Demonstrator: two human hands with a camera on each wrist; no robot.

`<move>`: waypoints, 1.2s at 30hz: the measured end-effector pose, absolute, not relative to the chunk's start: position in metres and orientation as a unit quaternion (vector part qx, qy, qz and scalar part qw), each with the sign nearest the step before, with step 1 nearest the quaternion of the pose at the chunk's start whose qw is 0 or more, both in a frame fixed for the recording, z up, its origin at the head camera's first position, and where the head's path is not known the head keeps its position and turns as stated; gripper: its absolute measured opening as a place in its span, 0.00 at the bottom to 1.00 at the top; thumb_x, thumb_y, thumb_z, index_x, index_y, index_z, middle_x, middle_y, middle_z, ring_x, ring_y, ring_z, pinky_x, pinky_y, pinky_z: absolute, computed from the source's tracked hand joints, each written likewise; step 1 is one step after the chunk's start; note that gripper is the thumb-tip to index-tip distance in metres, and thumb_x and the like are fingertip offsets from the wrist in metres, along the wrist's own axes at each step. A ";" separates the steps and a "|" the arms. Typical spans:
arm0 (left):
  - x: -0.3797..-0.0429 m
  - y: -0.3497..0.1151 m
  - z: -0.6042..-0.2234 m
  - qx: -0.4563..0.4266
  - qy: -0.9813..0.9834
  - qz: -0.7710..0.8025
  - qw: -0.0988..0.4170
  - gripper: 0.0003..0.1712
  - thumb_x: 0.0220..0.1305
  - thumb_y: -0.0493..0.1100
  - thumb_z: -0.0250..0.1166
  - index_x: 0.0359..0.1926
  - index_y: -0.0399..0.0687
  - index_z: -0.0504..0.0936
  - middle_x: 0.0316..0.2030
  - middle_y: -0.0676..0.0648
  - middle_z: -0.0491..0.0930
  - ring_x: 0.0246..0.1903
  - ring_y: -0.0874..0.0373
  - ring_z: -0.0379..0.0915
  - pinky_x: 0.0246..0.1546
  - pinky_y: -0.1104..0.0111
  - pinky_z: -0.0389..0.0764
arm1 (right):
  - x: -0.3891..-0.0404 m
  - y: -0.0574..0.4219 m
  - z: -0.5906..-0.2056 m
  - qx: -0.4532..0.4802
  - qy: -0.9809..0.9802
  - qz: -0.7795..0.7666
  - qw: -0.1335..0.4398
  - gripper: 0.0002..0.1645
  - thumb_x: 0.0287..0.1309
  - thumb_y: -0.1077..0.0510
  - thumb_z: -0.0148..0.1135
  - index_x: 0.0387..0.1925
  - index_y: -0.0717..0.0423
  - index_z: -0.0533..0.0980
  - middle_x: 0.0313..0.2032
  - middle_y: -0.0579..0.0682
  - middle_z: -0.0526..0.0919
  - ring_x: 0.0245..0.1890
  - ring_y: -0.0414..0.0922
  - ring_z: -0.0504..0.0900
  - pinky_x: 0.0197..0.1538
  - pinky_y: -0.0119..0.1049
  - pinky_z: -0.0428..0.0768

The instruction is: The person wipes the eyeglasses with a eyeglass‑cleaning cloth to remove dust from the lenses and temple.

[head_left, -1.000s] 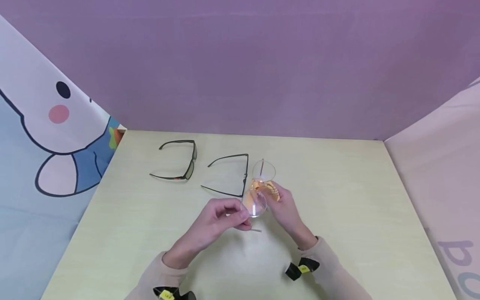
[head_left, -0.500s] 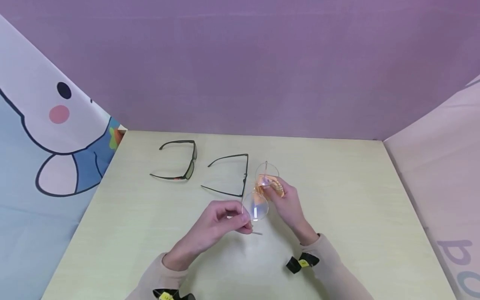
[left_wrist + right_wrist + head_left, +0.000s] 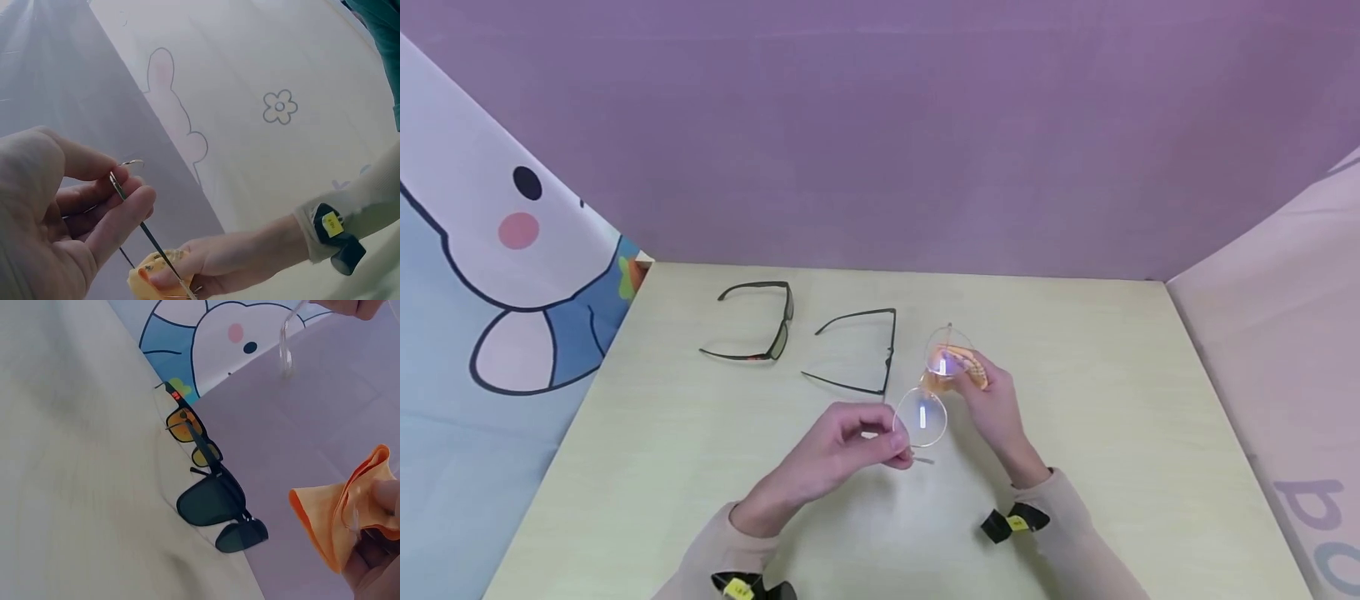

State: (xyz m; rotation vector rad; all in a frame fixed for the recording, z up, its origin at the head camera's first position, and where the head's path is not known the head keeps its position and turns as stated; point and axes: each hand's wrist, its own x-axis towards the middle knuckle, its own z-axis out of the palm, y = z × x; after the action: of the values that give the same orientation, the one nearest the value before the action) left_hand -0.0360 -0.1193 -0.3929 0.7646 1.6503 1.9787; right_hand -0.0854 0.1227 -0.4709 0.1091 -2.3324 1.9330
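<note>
In the head view, my left hand [image 3: 850,437] pinches a pair of round, thin-rimmed eyeglasses [image 3: 922,417] at the near lens's outer end. One temple tip sticks out below the fingers. My right hand [image 3: 996,412] grips a folded orange cleaning cloth [image 3: 936,382] at the bridge and far lens. Seen from the left wrist, the eyeglasses [image 3: 150,236] appear nearly edge-on, with the cloth [image 3: 147,284] about their far end. The right wrist view shows the thumb on the cloth [image 3: 325,512]; a clear lens part there is hard to make out.
Thin black-framed glasses [image 3: 890,358] lie unfolded on the pale table [image 3: 1112,400], just left of the hands. Farther left lie thicker black-framed glasses [image 3: 780,337] with tinted lenses, also unfolded. A purple backdrop [image 3: 910,150] stands along the table's far edge.
Both hands have shifted slightly right, carrying the eyeglasses and cloth. The cloth now overlaps the far lens more, and the near lens shows free of it. The glasses on the table have not moved.
</note>
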 end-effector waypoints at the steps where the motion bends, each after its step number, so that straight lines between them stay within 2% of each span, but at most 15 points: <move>1: -0.038 -0.119 -0.395 0.290 0.601 0.712 0.219 0.11 0.74 0.33 0.60 0.40 0.23 0.79 0.37 0.28 0.81 0.39 0.62 0.84 0.49 0.56 0.89 | -0.085 0.126 -0.471 0.029 -0.766 0.640 0.059 0.16 0.73 0.61 0.60 0.57 0.66 0.80 0.47 0.59 0.88 0.41 0.34 0.85 0.47 0.28 0.87; 4: -0.046 -0.115 -0.401 0.324 0.632 0.676 0.196 0.07 0.74 0.33 0.60 0.39 0.32 0.81 0.36 0.34 0.82 0.39 0.62 0.82 0.47 0.58 0.90 | -0.084 0.135 -0.475 0.001 -0.757 0.648 0.084 0.17 0.74 0.58 0.60 0.56 0.64 0.81 0.40 0.47 0.88 0.35 0.35 0.82 0.40 0.28 0.85; 7: -0.053 -0.109 -0.407 0.360 0.685 0.610 0.171 0.06 0.74 0.35 0.61 0.38 0.40 0.82 0.34 0.45 0.82 0.38 0.63 0.79 0.46 0.64 0.89 | -0.083 0.146 -0.478 -0.028 -0.745 0.656 0.116 0.17 0.73 0.58 0.61 0.55 0.64 0.82 0.39 0.38 0.87 0.35 0.36 0.82 0.40 0.27 0.84; 10: -0.059 -0.101 -0.412 0.401 0.725 0.539 0.150 0.05 0.74 0.38 0.63 0.37 0.47 0.83 0.33 0.54 0.81 0.38 0.66 0.75 0.45 0.70 0.85 | -0.081 0.158 -0.481 -0.052 -0.734 0.661 0.144 0.17 0.73 0.59 0.61 0.57 0.64 0.81 0.43 0.35 0.88 0.41 0.36 0.85 0.48 0.26 0.85; 13: -0.065 -0.094 -0.416 0.440 0.743 0.489 0.125 0.05 0.74 0.40 0.63 0.37 0.50 0.82 0.34 0.58 0.79 0.37 0.68 0.73 0.43 0.72 0.82 | -0.080 0.171 -0.484 -0.087 -0.716 0.671 0.175 0.18 0.73 0.60 0.60 0.58 0.65 0.80 0.42 0.37 0.88 0.41 0.37 0.85 0.47 0.25 0.85; 17: -0.075 -0.086 -0.420 0.469 0.765 0.434 0.080 0.05 0.74 0.40 0.64 0.37 0.50 0.83 0.34 0.58 0.79 0.35 0.68 0.71 0.39 0.73 0.80 | -0.077 0.188 -0.486 -0.133 -0.688 0.681 0.210 0.19 0.75 0.59 0.58 0.59 0.67 0.78 0.41 0.38 0.87 0.41 0.36 0.85 0.48 0.23 0.84; 20: -0.086 -0.081 -0.425 0.477 0.794 0.375 0.040 0.05 0.74 0.40 0.64 0.38 0.49 0.84 0.35 0.56 0.81 0.36 0.66 0.72 0.40 0.73 0.80 | -0.072 0.197 -0.488 -0.154 -0.688 0.680 0.202 0.21 0.76 0.57 0.57 0.61 0.67 0.77 0.44 0.37 0.86 0.45 0.35 0.84 0.50 0.22 0.83; 27: -0.121 -0.070 -0.443 0.480 0.857 0.180 -0.048 0.05 0.75 0.41 0.63 0.40 0.48 0.85 0.38 0.54 0.84 0.39 0.61 0.78 0.46 0.71 0.83 | -0.062 0.209 -0.491 -0.170 -0.696 0.677 0.168 0.22 0.75 0.57 0.58 0.63 0.67 0.76 0.43 0.37 0.86 0.43 0.34 0.83 0.48 0.21 0.84; 33: -0.143 -0.059 -0.456 0.459 0.882 0.062 -0.085 0.06 0.75 0.42 0.63 0.42 0.50 0.87 0.37 0.54 0.84 0.42 0.58 0.82 0.58 0.65 0.81 | -0.060 0.213 -0.492 -0.176 -0.700 0.672 0.167 0.22 0.76 0.58 0.57 0.64 0.66 0.75 0.44 0.35 0.85 0.44 0.33 0.83 0.48 0.21 0.83; 36: -0.148 -0.054 -0.458 0.446 0.890 0.034 -0.091 0.06 0.75 0.42 0.63 0.44 0.51 0.87 0.38 0.54 0.85 0.45 0.58 0.83 0.61 0.64 0.79 | -0.058 0.215 -0.493 -0.182 -0.724 0.644 0.166 0.22 0.76 0.58 0.56 0.65 0.63 0.76 0.48 0.38 0.86 0.44 0.32 0.82 0.47 0.19 0.82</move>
State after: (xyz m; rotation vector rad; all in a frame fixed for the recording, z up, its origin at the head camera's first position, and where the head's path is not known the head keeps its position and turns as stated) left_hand -0.1484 -0.0543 -0.4585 1.4890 2.9690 0.1129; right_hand -0.0580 0.2146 -0.4935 -0.5189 -2.0625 1.8350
